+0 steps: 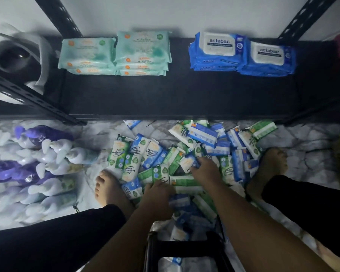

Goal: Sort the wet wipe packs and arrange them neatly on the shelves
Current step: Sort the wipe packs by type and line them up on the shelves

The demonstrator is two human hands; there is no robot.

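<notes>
Marble floor (pixel 98 132) below the shelf (pixel 165 95) was strewn with mixed packs (pixel 155 150). A green pack (pixel 161 173) was gripped by the left hand (pixel 157 199), a blue pack (pixel 187 161) by the right hand (pixel 206 171); colours were best kept apart.

Your view is dim. The wall (pixel 165 12) at 12 o'clock and floor (pixel 98 132) glow palely; the shelf (pixel 165 95) lies in shadow. Bottles (pixel 47 154) at 9 o'clock blur, and the frame's edges bow.
</notes>
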